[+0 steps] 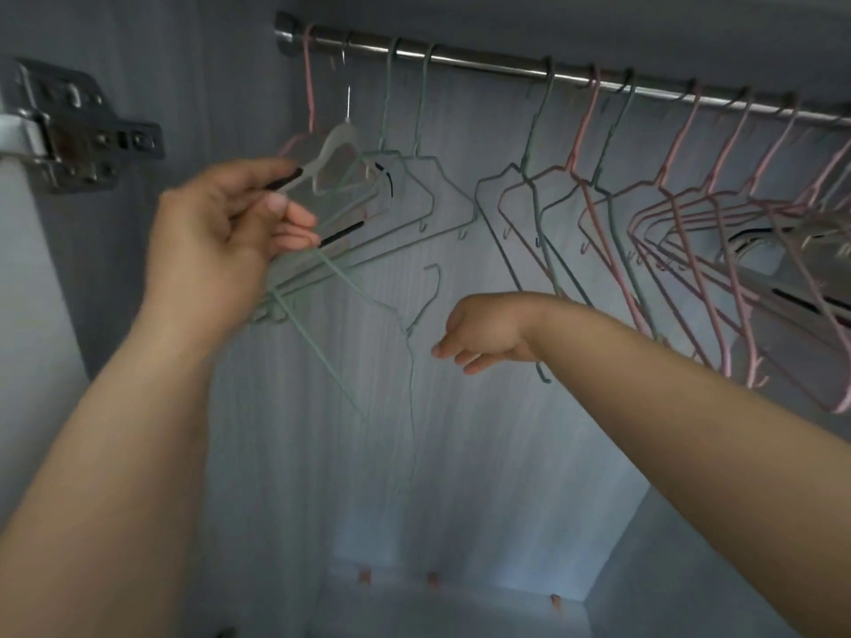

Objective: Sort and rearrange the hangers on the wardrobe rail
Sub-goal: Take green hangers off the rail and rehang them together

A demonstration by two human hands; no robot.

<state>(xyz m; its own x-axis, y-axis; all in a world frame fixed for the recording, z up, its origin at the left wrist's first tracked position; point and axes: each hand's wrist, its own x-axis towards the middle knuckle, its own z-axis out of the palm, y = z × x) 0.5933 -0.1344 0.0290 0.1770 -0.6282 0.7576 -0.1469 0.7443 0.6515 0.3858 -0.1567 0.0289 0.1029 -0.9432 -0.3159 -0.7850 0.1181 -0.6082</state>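
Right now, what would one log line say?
left grip: holds hanger bunch; right grip: open beside off-rail green hanger; rail: pink hangers hung

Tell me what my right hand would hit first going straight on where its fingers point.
Likely the loose green hanger dangling below the left hand: its neck lies just left of the right hand's fingertips. Depth is unclear, so it could miss.

— Where can we pass?
— Under the silver metal rail's [488, 61] bare stretch, between the pale green wire hangers [426, 157] and the crowded pink wire hangers [679, 140].
— Lower down?
— A loose green wire hanger [407, 331] hangs in our way.
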